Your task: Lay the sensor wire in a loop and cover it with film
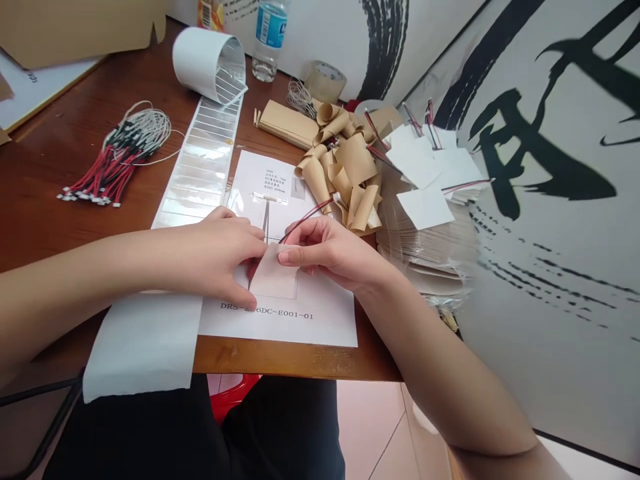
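My left hand (pixel 220 257) and my right hand (pixel 327 250) meet over a small pale square label (pixel 276 277) that lies on a printed white sheet (pixel 305 313). Both hands pinch the label's edges with closed fingers. A thin red and black wire (pixel 305 217) runs out from under my right fingers toward the back right. The label's upper part is hidden by my fingers.
A strip of label backing (pixel 200 167) unrolls from a white roll (pixel 207 63). A bundle of red and white wires (pixel 117 157) lies at the left. Curled brown paper scraps (pixel 345 173), finished white labels with wires (pixel 425 170), a water bottle (pixel 267 37) and tape (pixel 325 80) are behind.
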Demonstrator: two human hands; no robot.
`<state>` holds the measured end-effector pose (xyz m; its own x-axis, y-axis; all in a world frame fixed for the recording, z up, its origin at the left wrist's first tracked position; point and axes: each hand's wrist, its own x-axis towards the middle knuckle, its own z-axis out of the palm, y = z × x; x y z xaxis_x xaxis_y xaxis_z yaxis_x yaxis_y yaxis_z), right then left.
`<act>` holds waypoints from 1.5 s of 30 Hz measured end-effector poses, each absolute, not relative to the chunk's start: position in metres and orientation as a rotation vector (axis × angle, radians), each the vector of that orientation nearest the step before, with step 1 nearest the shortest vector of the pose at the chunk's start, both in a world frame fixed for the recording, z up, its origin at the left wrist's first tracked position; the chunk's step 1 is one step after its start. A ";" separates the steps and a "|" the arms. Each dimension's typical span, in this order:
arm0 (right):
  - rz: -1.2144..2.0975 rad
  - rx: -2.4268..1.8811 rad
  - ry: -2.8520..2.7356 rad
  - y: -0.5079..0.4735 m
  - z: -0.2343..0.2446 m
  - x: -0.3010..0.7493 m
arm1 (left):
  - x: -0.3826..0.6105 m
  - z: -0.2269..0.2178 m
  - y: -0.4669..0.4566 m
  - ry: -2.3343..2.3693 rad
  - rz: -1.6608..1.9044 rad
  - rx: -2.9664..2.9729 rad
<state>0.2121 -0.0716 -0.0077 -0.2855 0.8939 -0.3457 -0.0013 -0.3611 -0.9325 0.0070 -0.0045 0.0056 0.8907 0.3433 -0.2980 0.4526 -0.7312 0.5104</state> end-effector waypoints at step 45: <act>1.501 -1.150 -0.977 -0.070 -0.006 0.208 | 0.004 0.006 0.010 0.735 0.500 1.611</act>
